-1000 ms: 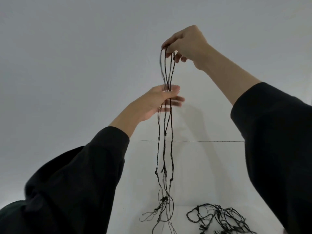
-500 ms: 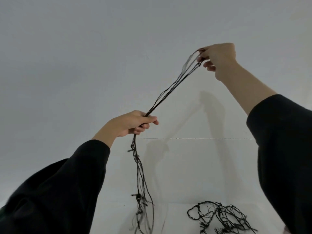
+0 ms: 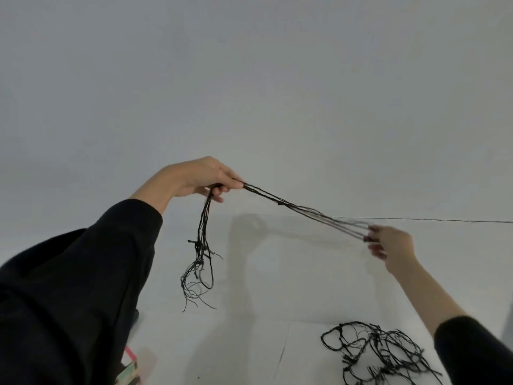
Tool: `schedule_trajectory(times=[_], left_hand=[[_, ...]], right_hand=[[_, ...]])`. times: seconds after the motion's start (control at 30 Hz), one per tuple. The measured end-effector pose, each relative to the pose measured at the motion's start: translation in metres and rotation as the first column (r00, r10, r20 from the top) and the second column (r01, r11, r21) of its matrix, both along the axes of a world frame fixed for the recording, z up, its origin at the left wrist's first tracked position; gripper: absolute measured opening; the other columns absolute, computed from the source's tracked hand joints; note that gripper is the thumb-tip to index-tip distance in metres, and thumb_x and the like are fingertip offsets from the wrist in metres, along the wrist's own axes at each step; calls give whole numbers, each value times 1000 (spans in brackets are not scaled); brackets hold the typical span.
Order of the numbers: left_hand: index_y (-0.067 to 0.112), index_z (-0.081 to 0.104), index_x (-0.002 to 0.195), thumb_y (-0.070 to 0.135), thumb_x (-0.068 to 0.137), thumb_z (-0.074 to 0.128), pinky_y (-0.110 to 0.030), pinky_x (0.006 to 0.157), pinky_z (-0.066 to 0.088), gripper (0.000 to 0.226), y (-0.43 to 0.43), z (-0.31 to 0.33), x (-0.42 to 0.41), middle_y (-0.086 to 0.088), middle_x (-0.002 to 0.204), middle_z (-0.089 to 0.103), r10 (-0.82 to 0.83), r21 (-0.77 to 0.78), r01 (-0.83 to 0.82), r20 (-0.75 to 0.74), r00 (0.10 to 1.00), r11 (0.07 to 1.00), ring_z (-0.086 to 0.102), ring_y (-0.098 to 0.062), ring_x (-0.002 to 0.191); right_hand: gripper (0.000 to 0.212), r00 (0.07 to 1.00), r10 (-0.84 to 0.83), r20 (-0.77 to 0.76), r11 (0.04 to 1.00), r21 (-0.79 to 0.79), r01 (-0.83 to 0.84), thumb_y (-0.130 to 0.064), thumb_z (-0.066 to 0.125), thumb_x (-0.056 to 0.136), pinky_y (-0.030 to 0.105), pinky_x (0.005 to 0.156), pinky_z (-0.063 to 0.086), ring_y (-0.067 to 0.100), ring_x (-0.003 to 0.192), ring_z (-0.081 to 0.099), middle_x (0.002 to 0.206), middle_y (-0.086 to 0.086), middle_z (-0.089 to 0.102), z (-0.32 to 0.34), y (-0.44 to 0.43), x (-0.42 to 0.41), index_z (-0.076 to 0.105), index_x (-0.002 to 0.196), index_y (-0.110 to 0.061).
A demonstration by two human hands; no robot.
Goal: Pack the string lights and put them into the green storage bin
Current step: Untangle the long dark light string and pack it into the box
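I record: left hand (image 3: 200,176) pinches the string lights (image 3: 305,211), tails hanging below that grip; right hand (image 3: 391,243) grips the taut far end.

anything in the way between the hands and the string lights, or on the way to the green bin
Nothing stands between them: the left hand grips the string lights and the right hand pinches their far loops, with the strands stretched between the two. The green bin is out of view, so that path cannot be judged.
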State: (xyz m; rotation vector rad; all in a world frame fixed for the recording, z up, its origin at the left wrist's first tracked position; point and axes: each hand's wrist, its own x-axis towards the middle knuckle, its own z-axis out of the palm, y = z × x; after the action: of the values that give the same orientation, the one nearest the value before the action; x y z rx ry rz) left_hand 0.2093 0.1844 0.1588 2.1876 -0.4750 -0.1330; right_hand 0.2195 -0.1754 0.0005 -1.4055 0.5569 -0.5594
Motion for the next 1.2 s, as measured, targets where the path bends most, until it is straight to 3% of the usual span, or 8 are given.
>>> schedule_trajectory(times=[0.13,0.27,0.4,0.5,0.73,0.97,1.1,1.2], left_hand=[[14,56,115,9,91,58,-29,68,56,25,-14,0,-5,4,60,47,-117,-262,96,-66,991,960,38,-7,44],[13,54,117,7,94,50,-21,49,41,24,-40,4,-15,0,66,46,-116,-246,103,-36,993,964,33,-8,43],[10,51,117,3,94,46,-19,43,37,25,-69,9,-27,-3,69,45,-83,-238,82,6,997,968,32,-7,40],[10,49,113,-1,94,42,-18,41,36,23,-87,13,-35,-5,68,44,-75,-269,83,40,996,960,32,-7,36],[10,47,108,-2,94,36,-16,38,32,22,-97,29,-44,-6,69,43,5,-371,33,101,995,928,30,-6,34],[10,47,111,-2,94,33,-16,38,31,25,-91,28,-42,-6,70,42,74,-435,-16,116,990,900,30,-7,35],[10,47,109,-2,95,34,-16,38,30,23,-91,33,-44,-5,69,42,80,-435,-23,113,990,900,29,-8,37],[9,47,112,-2,94,36,-17,40,30,23,-91,35,-48,-6,70,43,29,-310,7,112,993,951,28,-8,40]], right_hand=[[19,926,238,-293,931,-203,-303,6,53,88,16,35,41,16,42,51,65,14,64,-62,28,-22,65,101,-1],[39,581,598,-553,590,-188,-785,-9,67,83,25,60,50,17,71,63,91,9,70,-61,61,-46,55,121,-12],[30,868,497,8,793,-410,-450,-17,72,81,24,63,44,17,76,55,87,3,61,-11,95,-66,58,107,-15],[10,782,456,425,878,-360,-316,-22,68,84,23,57,43,14,64,53,68,0,60,27,128,-98,63,84,-13],[18,839,529,130,656,-689,-307,-16,58,90,41,68,52,24,67,62,73,15,65,6,169,-101,55,86,-34],[22,766,637,-87,642,-489,-590,-5,49,90,23,57,46,7,51,52,58,1,58,-32,163,-102,63,82,-20],[32,629,668,-397,369,-556,-744,-22,60,88,19,69,48,5,72,60,83,-12,63,-29,148,-106,54,118,-29],[44,757,620,-209,435,-711,-553,-22,66,84,20,72,48,2,82,60,99,-9,63,-2,135,-114,50,122,-37]])
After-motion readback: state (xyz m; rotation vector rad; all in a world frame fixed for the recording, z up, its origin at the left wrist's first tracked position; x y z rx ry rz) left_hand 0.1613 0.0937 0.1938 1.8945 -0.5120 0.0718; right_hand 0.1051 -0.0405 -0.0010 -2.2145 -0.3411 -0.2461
